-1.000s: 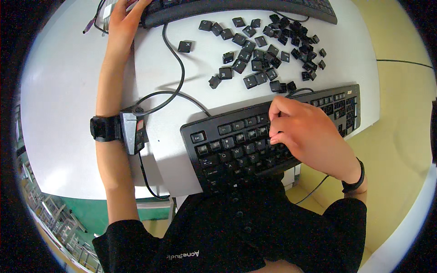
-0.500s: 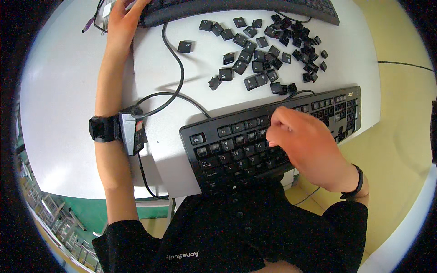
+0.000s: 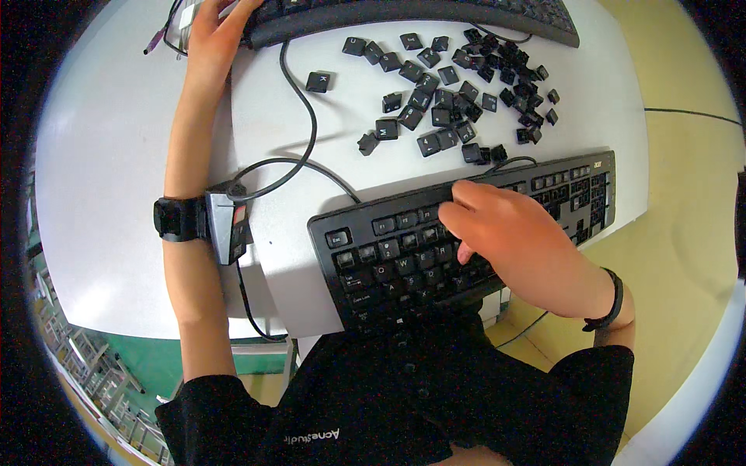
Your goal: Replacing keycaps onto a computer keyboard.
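My right hand (image 3: pixel 509 237) is over the middle of the near black keyboard (image 3: pixel 412 268), fingers bent down onto the keys in the function-key row. Whatever its fingertips may hold is hidden beneath them. Several sockets on this keyboard have no keycap. At the top edge, my left hand (image 3: pixel 217 31) lies against the left end of a second black keyboard (image 3: pixel 412 23), fingers apart and partly cut off by the picture's edge. Loose black keycaps (image 3: pixel 443 97) are scattered and heaped between the two keyboards. One keycap (image 3: pixel 318 81) sits apart on the left.
A black cable (image 3: pixel 311 132) loops across the white table (image 3: pixel 116 194) near my left forearm. A grey device (image 3: pixel 226 225) is next to my left wrist strap (image 3: pixel 179 219). On the right, the table edge drops to a yellow floor (image 3: pixel 684 210). Metal frames (image 3: pixel 101 373) stand at lower left.
My right hand has shifted slightly left and turned, its fingers now bent further down onto the keyboard. My left hand stays by the far keyboard.
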Tool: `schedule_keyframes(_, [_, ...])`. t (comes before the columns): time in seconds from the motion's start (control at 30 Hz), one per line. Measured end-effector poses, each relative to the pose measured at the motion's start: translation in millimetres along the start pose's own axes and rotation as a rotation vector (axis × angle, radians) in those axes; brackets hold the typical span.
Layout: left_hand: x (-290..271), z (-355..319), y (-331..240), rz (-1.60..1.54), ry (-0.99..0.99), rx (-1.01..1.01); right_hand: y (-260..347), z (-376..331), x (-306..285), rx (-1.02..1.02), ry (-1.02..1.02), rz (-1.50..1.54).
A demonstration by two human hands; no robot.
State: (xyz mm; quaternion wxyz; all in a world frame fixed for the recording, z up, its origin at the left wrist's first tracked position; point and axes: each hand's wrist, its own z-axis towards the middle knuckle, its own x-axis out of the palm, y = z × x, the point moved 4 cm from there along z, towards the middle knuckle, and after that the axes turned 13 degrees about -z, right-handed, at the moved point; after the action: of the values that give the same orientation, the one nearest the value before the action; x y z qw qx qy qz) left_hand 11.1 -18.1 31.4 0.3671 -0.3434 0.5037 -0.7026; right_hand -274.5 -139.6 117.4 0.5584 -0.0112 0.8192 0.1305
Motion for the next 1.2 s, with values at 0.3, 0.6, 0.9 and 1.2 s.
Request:
schedule_keyframes(0.3, [-18.8,13.1,11.2,0.242,0.078,0.239,4.2,8.5,2.4,-0.053,0.052,0.032])
schedule_keyframes(0.6, [-17.4,9.8,11.5,0.128,0.036,0.097,-23.5,15.3,-1.1,-0.110,0.186,0.208])
schedule_keyframes(0.9, [-16.0,8.8,10.6,0.111,-0.015,0.043,-108.1,76.8,-55.5,0.125,-0.513,-0.037])
schedule_keyframes(1.2, [-11.6,4.5,6.9,0.133,-0.072,0.074,-114.6,101.9,-30.5,0.157,-0.360,0.066])
